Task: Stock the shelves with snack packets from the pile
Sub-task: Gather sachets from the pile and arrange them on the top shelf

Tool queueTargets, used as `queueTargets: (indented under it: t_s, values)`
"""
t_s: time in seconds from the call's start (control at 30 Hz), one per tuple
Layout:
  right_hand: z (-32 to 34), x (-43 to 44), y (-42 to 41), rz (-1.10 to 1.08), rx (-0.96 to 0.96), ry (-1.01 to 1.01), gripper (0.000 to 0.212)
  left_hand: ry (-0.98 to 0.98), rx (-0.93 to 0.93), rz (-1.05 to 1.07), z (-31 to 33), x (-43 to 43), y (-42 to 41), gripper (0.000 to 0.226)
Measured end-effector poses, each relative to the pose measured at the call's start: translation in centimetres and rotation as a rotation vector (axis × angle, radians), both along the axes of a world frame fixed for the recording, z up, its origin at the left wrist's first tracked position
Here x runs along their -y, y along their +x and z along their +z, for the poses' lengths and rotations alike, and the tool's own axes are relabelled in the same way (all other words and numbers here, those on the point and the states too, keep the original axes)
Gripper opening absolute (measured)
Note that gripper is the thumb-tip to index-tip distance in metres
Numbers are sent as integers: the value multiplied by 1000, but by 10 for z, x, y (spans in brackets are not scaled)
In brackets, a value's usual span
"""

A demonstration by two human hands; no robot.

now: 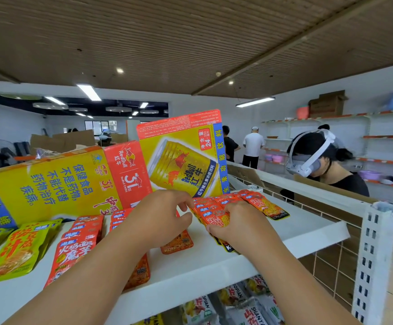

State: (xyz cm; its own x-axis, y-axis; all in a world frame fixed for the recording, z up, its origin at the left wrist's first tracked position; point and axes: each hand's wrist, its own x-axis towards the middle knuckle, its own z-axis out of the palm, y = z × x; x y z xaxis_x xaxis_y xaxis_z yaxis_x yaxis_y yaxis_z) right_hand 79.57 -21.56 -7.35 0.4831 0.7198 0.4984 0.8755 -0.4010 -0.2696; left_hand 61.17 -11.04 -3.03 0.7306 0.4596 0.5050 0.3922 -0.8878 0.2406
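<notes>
My right hand [240,222] grips a fanned stack of red-orange snack packets [216,211] over the white top shelf [214,266]. My left hand [160,216] is beside it, with thumb and fingertips pinching the edge of the same stack. Further red-orange packets [265,204] fan out behind my right hand. Rows of red packets [78,242] and green packets [19,252] lie on the shelf to the left. One more orange packet [178,243] lies partly hidden under my left wrist.
A big yellow and red Red Bull carton [73,179] stands at the back of the shelf with its flap [183,156] raised. The shelf upright [376,254] and wire mesh are at right. A person wearing a headset [319,160] stands beyond. More packets [237,303] fill the shelf below.
</notes>
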Motion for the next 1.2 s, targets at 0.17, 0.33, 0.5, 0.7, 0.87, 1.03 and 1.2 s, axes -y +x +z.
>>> queueTargets:
  t_s: [0.17, 0.33, 0.5, 0.7, 0.87, 1.03, 1.2]
  values:
    - [-1, 2, 0, 12, -37, 23, 58, 2, -4, 12, 0, -1, 0, 13]
    - [0, 3, 0, 13, -52, 11, 60, 2, -11, 16, -1, -2, 0, 15]
    - [2, 7, -1, 7, -34, 40, 68, -12, -18, 24, -3, -3, 1, 15]
    - [5, 11, -1, 8, -11, 101, 68, -13, -23, 36, -3, -2, 1, 18]
    - [5, 12, -2, 17, -22, 116, 63, -13, -36, 41, -4, -3, 2, 18]
    - [5, 11, -3, 44, -31, 150, 52, -26, -55, -4, -6, -5, 4, 13]
    - [2, 14, -5, 34, -35, 250, 41, -16, -46, -47, -9, -7, 6, 17]
